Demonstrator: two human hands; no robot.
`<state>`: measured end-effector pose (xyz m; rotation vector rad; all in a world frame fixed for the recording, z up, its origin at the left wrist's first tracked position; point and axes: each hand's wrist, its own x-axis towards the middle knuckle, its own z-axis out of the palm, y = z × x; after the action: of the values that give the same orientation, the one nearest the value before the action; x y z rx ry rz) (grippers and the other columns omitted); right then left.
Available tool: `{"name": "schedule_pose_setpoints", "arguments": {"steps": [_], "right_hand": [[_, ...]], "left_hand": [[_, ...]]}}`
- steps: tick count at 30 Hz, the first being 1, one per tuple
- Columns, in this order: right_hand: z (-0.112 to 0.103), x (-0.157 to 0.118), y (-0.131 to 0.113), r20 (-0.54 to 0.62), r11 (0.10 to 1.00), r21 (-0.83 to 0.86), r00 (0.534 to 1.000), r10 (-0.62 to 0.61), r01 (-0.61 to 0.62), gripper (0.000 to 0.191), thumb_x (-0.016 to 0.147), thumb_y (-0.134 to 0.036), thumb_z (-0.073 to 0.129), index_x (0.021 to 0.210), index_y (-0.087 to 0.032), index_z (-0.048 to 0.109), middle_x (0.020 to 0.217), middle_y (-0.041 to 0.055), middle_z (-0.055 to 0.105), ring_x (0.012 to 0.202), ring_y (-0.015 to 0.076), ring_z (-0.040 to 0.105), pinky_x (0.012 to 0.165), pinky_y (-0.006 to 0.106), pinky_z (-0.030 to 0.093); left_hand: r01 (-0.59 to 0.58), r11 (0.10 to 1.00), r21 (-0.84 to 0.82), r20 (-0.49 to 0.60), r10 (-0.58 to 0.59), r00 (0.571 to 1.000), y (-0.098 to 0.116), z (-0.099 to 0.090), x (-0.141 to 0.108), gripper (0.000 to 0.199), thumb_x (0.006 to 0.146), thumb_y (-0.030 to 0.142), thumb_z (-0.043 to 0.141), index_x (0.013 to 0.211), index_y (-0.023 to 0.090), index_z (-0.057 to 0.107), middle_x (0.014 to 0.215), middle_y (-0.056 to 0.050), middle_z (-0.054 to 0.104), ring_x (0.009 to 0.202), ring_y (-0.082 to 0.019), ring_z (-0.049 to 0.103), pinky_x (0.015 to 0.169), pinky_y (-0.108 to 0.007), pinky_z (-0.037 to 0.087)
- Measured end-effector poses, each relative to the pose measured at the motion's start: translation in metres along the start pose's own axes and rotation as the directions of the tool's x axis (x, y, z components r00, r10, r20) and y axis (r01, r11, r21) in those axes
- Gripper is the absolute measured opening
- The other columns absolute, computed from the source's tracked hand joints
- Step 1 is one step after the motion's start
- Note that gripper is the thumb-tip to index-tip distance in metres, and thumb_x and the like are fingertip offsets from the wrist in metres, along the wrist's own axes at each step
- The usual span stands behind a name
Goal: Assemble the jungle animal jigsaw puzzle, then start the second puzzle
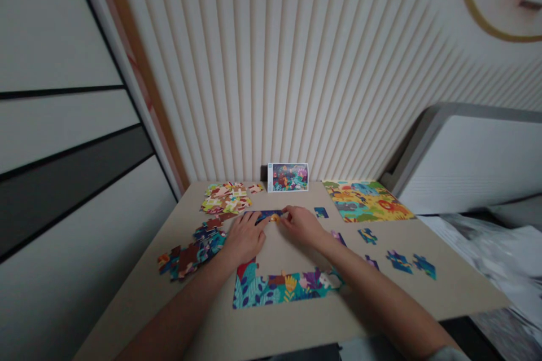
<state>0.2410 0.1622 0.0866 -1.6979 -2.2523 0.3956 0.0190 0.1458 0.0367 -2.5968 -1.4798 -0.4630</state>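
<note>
My left hand (245,237) lies with fingers outstretched over the upper left corner of a partly joined jigsaw puzzle (279,292), its fingertips on the dark blue top edge. Close beside it, my right hand (302,225) has thumb and fingers pinched at a blue puzzle piece with a yellow-orange shape (275,218) in that top row. The fingers partly cover this piece. The puzzle's bottom strip shows leaves and flowers, and a red part shows at the left side. My right forearm hides part of the right side.
Loose pieces (195,254) lie heaped left of the puzzle, with a paler pile (226,197) behind. A picture card (288,177) stands at the back. A finished animal puzzle (366,201) lies at back right. Several single pieces (398,261) are scattered right. A ribbed wall (254,67) rises behind the table.
</note>
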Motion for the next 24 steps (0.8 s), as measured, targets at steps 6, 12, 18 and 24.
{"name": "schedule_pose_setpoints", "arguments": {"steps": [6,12,18,24], "right_hand": [[-0.013,-0.094,0.020,-0.112,0.988,0.054,0.984,-0.137,0.143,0.026,0.102,-0.033,0.050,0.110,-0.024,0.074,0.098,0.0073,0.076,0.094,0.0231,0.069,0.087,0.032,0.048],[-0.010,-0.175,0.086,-0.358,0.992,0.128,0.932,0.051,-0.005,0.032,0.104,-0.041,0.046,0.106,-0.024,0.073,0.100,0.0118,0.076,0.093,0.0271,0.070,0.087,0.040,0.054],[-0.001,-0.209,0.137,-0.569,0.959,0.204,0.773,0.281,-0.198,0.040,0.099,-0.055,0.052,0.102,-0.023,0.075,0.101,0.0128,0.078,0.089,0.0275,0.073,0.081,0.037,0.058],[0.007,-0.209,0.139,-0.587,0.971,0.194,0.777,0.226,-0.137,0.035,0.098,-0.050,0.057,0.101,-0.021,0.076,0.102,0.0094,0.079,0.089,0.0253,0.073,0.081,0.035,0.057]], "left_hand": [[0.002,1.000,0.029,0.005,-0.002,1.000,-0.001,0.003,0.000,0.046,0.097,0.024,0.049,0.142,0.029,0.060,0.137,-0.011,0.061,0.125,-0.030,0.053,0.103,-0.046,0.040],[-0.017,0.995,0.095,-0.019,0.019,1.000,0.003,0.001,0.000,0.034,0.099,0.021,0.050,0.127,0.022,0.068,0.124,-0.012,0.067,0.117,-0.029,0.058,0.103,-0.044,0.040],[-0.032,0.991,0.133,-0.006,0.034,0.999,0.009,-0.009,-0.001,0.029,0.096,0.013,0.052,0.116,0.017,0.071,0.115,-0.013,0.070,0.111,-0.030,0.061,0.098,-0.046,0.042],[-0.048,0.989,0.137,0.025,0.045,0.999,0.011,-0.034,-0.016,0.028,0.098,0.014,0.051,0.117,0.016,0.071,0.114,-0.014,0.072,0.110,-0.030,0.064,0.099,-0.048,0.045]]}}
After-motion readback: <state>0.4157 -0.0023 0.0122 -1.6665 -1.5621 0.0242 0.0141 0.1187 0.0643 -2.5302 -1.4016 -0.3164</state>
